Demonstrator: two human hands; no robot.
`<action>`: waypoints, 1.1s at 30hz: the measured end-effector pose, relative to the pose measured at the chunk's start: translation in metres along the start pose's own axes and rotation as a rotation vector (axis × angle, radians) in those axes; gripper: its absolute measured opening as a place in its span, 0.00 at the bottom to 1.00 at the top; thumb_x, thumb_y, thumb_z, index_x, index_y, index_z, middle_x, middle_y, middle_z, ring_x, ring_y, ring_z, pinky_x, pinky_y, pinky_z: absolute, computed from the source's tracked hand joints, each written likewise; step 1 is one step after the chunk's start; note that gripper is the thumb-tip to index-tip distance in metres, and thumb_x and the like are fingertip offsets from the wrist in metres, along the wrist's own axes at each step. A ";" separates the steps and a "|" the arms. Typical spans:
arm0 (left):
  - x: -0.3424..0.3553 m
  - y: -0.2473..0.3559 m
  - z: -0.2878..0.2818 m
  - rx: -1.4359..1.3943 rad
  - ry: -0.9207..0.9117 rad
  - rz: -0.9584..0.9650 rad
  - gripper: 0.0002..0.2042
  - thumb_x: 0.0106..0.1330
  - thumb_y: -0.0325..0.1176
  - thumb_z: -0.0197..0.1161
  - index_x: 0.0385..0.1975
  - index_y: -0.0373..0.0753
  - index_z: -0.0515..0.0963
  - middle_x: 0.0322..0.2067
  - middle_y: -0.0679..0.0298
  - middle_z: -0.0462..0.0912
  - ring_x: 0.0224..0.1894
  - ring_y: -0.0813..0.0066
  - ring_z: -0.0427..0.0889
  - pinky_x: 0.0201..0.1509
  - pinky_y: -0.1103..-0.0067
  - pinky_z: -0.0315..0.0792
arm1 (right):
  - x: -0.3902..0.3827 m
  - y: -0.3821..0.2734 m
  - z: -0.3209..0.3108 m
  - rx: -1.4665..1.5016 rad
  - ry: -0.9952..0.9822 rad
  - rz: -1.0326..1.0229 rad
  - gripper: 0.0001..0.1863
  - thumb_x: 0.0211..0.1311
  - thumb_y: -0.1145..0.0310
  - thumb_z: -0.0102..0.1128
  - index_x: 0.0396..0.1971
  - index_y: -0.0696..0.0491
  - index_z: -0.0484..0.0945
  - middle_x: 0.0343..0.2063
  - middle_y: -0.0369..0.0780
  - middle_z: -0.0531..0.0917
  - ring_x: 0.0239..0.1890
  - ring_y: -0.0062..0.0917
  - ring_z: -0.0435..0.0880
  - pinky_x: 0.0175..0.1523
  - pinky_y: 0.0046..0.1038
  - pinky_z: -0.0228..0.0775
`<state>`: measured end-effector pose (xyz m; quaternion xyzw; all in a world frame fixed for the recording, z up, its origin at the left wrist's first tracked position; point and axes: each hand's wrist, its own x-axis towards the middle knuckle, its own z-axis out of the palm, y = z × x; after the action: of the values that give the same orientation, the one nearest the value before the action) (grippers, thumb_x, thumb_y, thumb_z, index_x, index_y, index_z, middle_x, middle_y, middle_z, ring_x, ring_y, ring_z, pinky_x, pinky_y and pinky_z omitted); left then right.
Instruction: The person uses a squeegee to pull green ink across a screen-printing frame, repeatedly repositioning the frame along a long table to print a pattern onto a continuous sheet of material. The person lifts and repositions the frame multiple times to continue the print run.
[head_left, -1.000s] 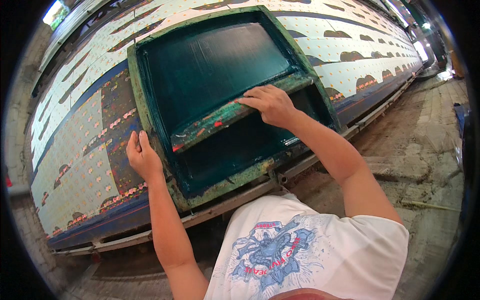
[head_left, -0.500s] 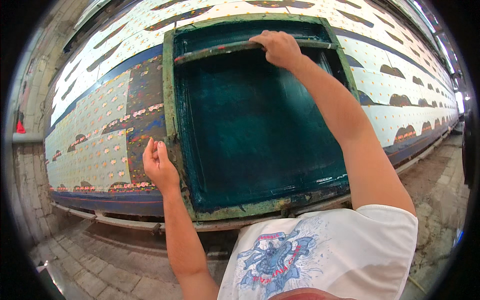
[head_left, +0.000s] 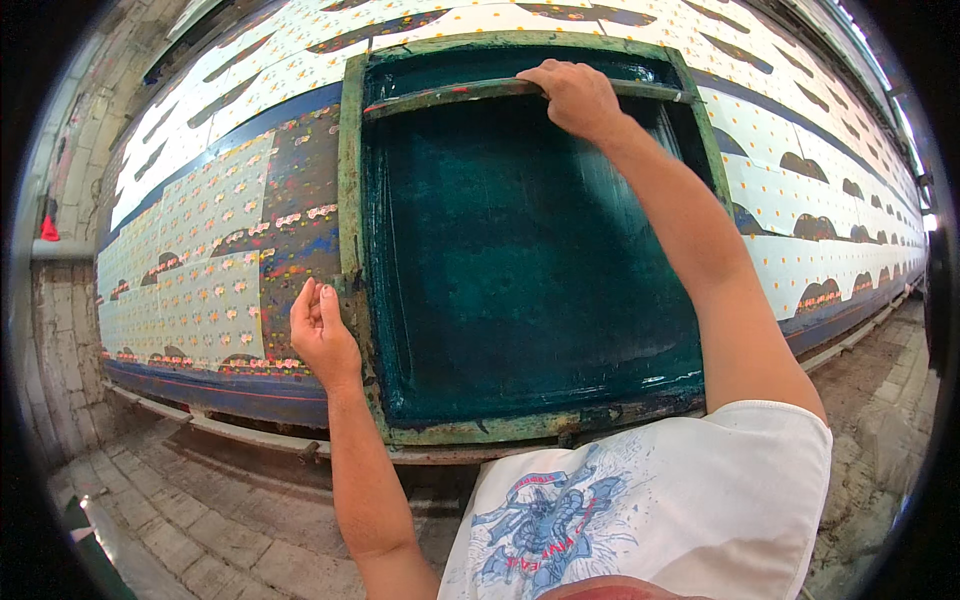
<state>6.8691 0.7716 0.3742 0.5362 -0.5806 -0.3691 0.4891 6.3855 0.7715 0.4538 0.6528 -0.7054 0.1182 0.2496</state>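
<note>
A large screen-printing frame (head_left: 351,190) with green, paint-stained rails lies before me, its mesh (head_left: 510,270) coated in dark teal ink. Across its far end spans a long squeegee (head_left: 450,97), streaked with ink and a little red. My right hand (head_left: 582,98) reaches over the mesh and grips the squeegee's top edge near the middle, fingers wrapped over it. Beside the left rail hovers my left hand (head_left: 327,335), palm turned up, fingers loosely bent and thumb apart, with nothing visible in it.
Printed pale sheets (head_left: 215,290) with small coloured motifs lie on the long table to the left. White sheets with orange dots (head_left: 770,205) continue on the right and at the far side. A ledge (head_left: 240,437) runs along the table's near edge above a paved floor (head_left: 230,525).
The view has shifted slightly, so the frame sits a little further right. My right hand still grips the squeegee at the far end; my left hand stays beside the rail.
</note>
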 end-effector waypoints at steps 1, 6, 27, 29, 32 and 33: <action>0.000 0.000 0.000 0.009 0.002 0.004 0.22 0.83 0.36 0.64 0.67 0.25 0.79 0.61 0.51 0.87 0.61 0.68 0.86 0.67 0.73 0.77 | 0.005 0.001 -0.007 0.000 -0.012 0.007 0.26 0.66 0.77 0.66 0.62 0.41 0.87 0.49 0.41 0.91 0.50 0.39 0.93 0.57 0.42 0.87; -0.001 -0.002 -0.003 0.028 -0.004 0.023 0.21 0.84 0.37 0.64 0.65 0.25 0.80 0.58 0.53 0.88 0.59 0.69 0.87 0.66 0.74 0.78 | 0.032 0.017 0.004 -0.049 0.078 -0.013 0.27 0.66 0.78 0.63 0.63 0.42 0.87 0.49 0.43 0.91 0.52 0.41 0.93 0.59 0.44 0.87; 0.008 -0.003 0.002 0.064 -0.022 0.094 0.22 0.80 0.38 0.69 0.62 0.25 0.82 0.49 0.56 0.88 0.45 0.78 0.85 0.51 0.78 0.80 | 0.033 0.031 -0.037 0.064 -0.342 0.022 0.24 0.62 0.73 0.61 0.58 0.46 0.89 0.51 0.48 0.92 0.58 0.47 0.90 0.65 0.50 0.81; 0.011 -0.002 0.003 0.064 -0.033 0.112 0.23 0.80 0.40 0.69 0.61 0.25 0.83 0.46 0.58 0.89 0.43 0.79 0.84 0.50 0.78 0.80 | 0.008 0.017 -0.049 0.120 -0.374 0.024 0.24 0.61 0.73 0.61 0.57 0.45 0.89 0.49 0.47 0.92 0.58 0.48 0.90 0.64 0.51 0.81; 0.012 -0.003 0.002 0.096 -0.016 0.150 0.24 0.79 0.44 0.70 0.57 0.25 0.86 0.41 0.58 0.91 0.42 0.76 0.87 0.52 0.76 0.80 | -0.038 -0.019 -0.076 0.127 -0.383 0.008 0.22 0.61 0.73 0.62 0.55 0.45 0.89 0.49 0.47 0.92 0.55 0.49 0.90 0.63 0.51 0.81; 0.014 -0.005 0.000 0.097 -0.014 0.170 0.23 0.79 0.44 0.70 0.57 0.25 0.86 0.43 0.56 0.92 0.44 0.73 0.88 0.54 0.75 0.81 | -0.053 -0.032 -0.084 0.135 -0.396 0.001 0.22 0.61 0.72 0.62 0.55 0.46 0.89 0.49 0.48 0.92 0.55 0.49 0.90 0.62 0.52 0.81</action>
<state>6.8707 0.7572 0.3714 0.5052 -0.6446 -0.3013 0.4883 6.4350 0.8544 0.4931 0.6783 -0.7314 0.0349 0.0617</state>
